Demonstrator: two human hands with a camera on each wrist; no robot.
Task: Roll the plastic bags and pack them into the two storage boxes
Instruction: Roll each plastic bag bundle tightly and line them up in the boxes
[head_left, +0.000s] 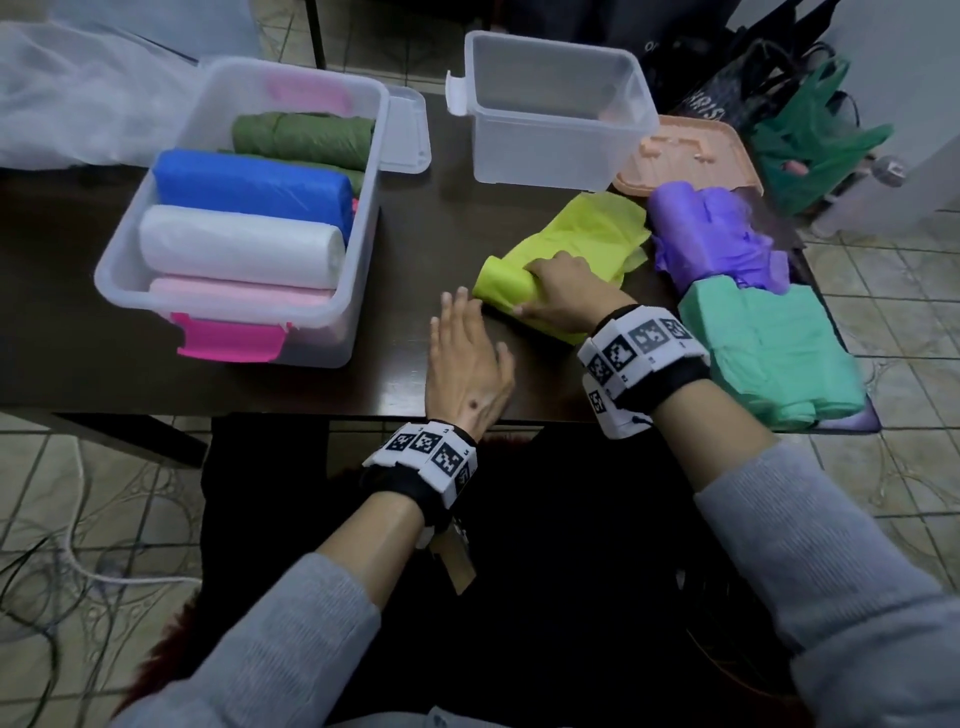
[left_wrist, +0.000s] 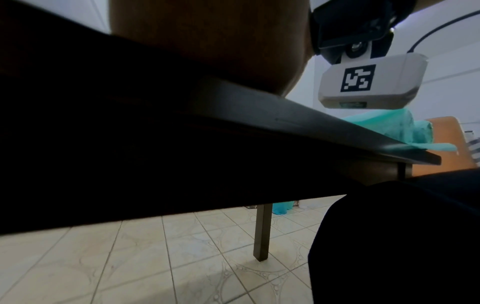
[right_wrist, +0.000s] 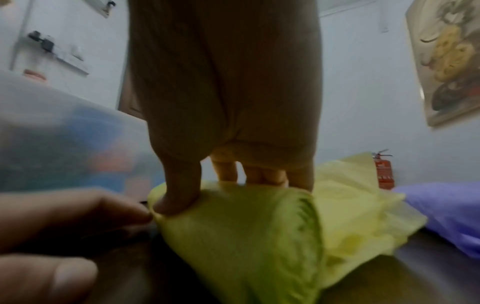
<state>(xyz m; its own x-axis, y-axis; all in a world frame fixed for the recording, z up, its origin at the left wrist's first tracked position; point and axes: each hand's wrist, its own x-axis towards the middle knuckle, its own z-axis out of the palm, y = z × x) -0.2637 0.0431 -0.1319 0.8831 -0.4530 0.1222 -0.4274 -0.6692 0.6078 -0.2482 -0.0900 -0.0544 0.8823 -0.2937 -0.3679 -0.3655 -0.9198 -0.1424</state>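
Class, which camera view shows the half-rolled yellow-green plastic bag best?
The head view: it shows the whole half-rolled yellow-green plastic bag on the dark table, rolled end under the right hand, loose end behind. The right wrist view shows a blurred close-up of the roll. The left wrist view shows none of it.

From my left wrist the table edge (left_wrist: 298, 121) and my own palm (left_wrist: 207, 41) block nearly everything; my fingers there are hidden. My right hand (right_wrist: 223, 92) covers the middle of the yellow bag (head_left: 566, 244), and its rolled end (right_wrist: 246, 236) is smeared. The filled box (right_wrist: 59, 133) is a blur from that wrist. In the head view the green stack (head_left: 779, 358) hides whatever purple thing lies beneath it.
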